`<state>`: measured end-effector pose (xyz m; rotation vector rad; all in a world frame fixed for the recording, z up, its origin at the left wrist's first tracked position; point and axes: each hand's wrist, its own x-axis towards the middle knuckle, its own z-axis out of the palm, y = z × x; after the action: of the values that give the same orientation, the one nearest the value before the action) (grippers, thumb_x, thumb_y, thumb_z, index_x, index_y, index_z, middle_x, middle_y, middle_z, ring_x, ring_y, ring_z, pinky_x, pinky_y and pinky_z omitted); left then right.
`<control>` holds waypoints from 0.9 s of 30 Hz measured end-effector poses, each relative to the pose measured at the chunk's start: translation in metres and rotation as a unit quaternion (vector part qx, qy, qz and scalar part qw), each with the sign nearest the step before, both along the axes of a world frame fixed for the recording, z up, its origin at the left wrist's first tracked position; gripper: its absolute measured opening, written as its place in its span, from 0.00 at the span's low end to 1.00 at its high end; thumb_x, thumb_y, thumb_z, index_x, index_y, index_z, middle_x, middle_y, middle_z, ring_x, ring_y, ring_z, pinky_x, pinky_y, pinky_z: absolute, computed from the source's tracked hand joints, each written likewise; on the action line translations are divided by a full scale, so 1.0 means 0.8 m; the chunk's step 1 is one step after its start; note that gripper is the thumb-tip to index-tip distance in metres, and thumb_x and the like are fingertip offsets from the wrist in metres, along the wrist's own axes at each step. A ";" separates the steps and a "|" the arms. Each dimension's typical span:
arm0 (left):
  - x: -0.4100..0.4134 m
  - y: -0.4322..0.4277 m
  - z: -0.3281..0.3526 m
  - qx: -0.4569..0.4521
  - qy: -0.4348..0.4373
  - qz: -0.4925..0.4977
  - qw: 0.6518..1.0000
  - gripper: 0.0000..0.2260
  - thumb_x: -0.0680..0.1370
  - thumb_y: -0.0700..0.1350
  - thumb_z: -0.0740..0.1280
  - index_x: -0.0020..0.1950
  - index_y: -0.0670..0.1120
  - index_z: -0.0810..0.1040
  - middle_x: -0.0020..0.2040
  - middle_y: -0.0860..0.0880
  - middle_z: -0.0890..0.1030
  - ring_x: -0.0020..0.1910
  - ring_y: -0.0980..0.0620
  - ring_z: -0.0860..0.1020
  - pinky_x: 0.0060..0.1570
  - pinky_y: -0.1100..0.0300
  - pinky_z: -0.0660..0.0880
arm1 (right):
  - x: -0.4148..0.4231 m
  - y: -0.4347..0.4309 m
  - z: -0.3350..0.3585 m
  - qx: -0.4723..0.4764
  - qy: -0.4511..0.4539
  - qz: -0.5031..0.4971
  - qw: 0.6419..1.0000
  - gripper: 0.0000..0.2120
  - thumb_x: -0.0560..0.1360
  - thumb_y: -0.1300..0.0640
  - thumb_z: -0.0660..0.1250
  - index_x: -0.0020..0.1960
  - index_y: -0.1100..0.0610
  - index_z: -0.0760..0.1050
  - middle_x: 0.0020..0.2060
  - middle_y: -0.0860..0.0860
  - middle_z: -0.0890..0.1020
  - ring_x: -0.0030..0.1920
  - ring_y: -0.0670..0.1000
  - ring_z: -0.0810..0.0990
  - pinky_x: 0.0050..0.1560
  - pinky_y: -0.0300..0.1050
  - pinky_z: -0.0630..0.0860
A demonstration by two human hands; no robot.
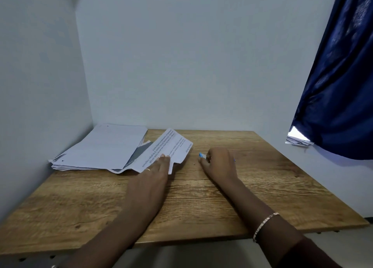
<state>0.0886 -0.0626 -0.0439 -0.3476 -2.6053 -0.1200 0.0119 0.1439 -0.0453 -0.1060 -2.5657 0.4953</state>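
Palm down and fingers straight, left hand [156, 168] laid on the near edge of a printed sheet [171, 145], fingertips pressing it to the table, nothing gripped; thin ring [148, 169] on one finger. Just beside it, right hand [220, 161], knuckles up, fingers curled in around a small blue-and-white object [201, 155], only its tip showing past the fingers, too little visible to tell what kind of thing. Sheet angled away toward the wall, text upside down from this side, near edge jagged with a notch beside the left fingertips, left corner overlapping a dark grey sheet [140, 152]. That grey one tucked under a loose stack of white papers [101, 146] in the far left corner, against the side wall. All of it on a wooden table [201, 203], plain pale walls behind and to the left. On the right arm, gold-coloured bracelet [266, 225], then a dark sleeve [302, 255] at the lower right corner. At far right, beyond the table edge, blue curtain [339, 76] hanging, with a few more papers [297, 140] lying under its lower hem.
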 end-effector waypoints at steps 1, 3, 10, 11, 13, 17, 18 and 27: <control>-0.002 0.007 0.002 -0.030 -0.008 0.003 1.000 0.29 0.83 0.42 0.59 0.82 0.48 0.52 0.81 0.49 0.63 0.68 0.49 0.77 0.51 0.54 0.79 | 0.001 0.002 0.001 -0.001 -0.005 0.008 1.000 0.15 0.77 0.49 0.69 0.40 0.60 0.80 0.36 0.52 0.82 0.38 0.51 0.79 0.38 0.46 0.74; -0.007 0.024 0.007 -0.078 -0.011 0.008 0.997 0.28 0.84 0.40 0.56 0.82 0.43 0.49 0.83 0.44 0.57 0.70 0.48 0.75 0.53 0.54 0.79 | 0.004 0.008 0.004 -0.014 -0.006 0.016 1.000 0.16 0.78 0.48 0.67 0.40 0.59 0.81 0.35 0.52 0.83 0.38 0.51 0.80 0.40 0.47 0.76; 0.007 0.047 0.086 -0.181 0.131 0.074 0.972 0.21 0.70 0.40 0.70 0.63 0.43 0.82 0.59 0.47 0.86 0.35 0.56 0.85 0.23 0.63 0.72 | 0.025 0.045 0.025 -0.061 0.043 0.025 0.997 0.17 0.80 0.53 0.65 0.34 0.57 0.78 0.28 0.47 0.79 0.32 0.44 0.77 0.30 0.40 0.67; 0.011 0.043 0.106 -0.184 0.140 0.096 0.968 0.20 0.68 0.39 0.71 0.60 0.45 0.85 0.53 0.50 0.88 0.28 0.56 0.82 0.21 0.64 0.68 | 0.028 0.051 0.030 -0.065 0.047 0.034 0.996 0.16 0.79 0.53 0.66 0.35 0.57 0.79 0.29 0.47 0.81 0.33 0.45 0.78 0.32 0.41 0.69; 0.016 0.028 0.142 -0.174 0.186 0.141 0.957 0.17 0.69 0.41 0.69 0.57 0.49 0.85 0.39 0.54 0.87 0.25 0.56 0.79 0.21 0.63 0.64 | 0.034 0.060 0.042 -0.080 0.061 0.051 0.994 0.14 0.79 0.54 0.67 0.37 0.58 0.82 0.30 0.47 0.82 0.33 0.44 0.78 0.35 0.43 0.70; 0.028 -0.009 0.201 -0.139 0.330 0.221 0.907 0.09 0.74 0.41 0.67 0.50 0.52 0.83 0.32 0.51 0.81 0.29 0.49 0.79 0.30 0.59 0.56 | 0.046 0.061 0.061 -0.137 0.084 0.084 0.983 0.10 0.78 0.53 0.70 0.40 0.55 0.84 0.30 0.43 0.81 0.35 0.40 0.79 0.39 0.41 0.70; 0.028 -0.018 0.213 -0.083 0.352 0.193 0.912 0.09 0.77 0.40 0.66 0.52 0.50 0.83 0.35 0.48 0.83 0.32 0.43 0.80 0.31 0.59 0.57 | 0.048 0.055 0.065 -0.174 0.082 0.101 0.976 0.09 0.77 0.52 0.71 0.41 0.54 0.85 0.32 0.44 0.83 0.37 0.42 0.82 0.40 0.42 0.74; -0.063 -0.104 0.217 0.433 0.065 -0.067 0.896 0.12 0.80 0.48 0.69 0.43 0.40 0.80 0.31 0.49 0.75 0.32 0.50 0.73 0.35 0.59 0.68 | 0.039 -0.045 0.098 -0.593 -0.192 0.348 0.700 0.24 0.76 0.47 0.72 0.67 0.57 0.76 0.60 0.56 0.85 0.61 0.58 0.83 0.63 0.59 0.78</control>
<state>0.0378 -0.1461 0.1293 -0.1883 -2.1192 -1.2050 0.0434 0.1081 0.0333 0.3761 -2.0557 2.5725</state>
